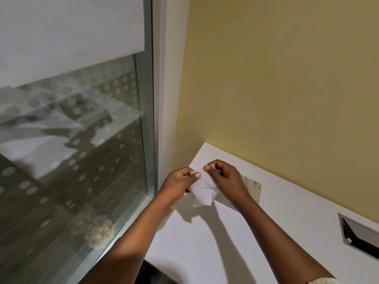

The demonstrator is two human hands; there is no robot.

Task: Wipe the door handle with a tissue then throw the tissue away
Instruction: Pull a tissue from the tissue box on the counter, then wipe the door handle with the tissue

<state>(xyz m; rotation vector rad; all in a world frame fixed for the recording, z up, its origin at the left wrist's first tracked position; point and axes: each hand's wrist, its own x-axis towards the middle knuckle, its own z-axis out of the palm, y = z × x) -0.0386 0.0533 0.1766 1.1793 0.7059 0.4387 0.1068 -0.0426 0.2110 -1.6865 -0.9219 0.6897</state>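
A white tissue (pixel 203 191) hangs crumpled between both hands above the far left corner of a white desk (pixel 205 249). My left hand (pixel 178 183) pinches its upper left edge with thumb and fingers. My right hand (pixel 225 179) pinches its upper right edge. Under my right hand lies a tissue pack with a pale patterned wrapper (pixel 253 189), mostly hidden by the hand and wrist. No door handle is in view.
A glass partition (pixel 71 150) with frosted dots and a grey metal frame (pixel 150 119) stands on the left. A yellow wall (pixel 276 89) runs behind the desk. A metal cable hatch (pixel 361 234) is set into the desk at the right.
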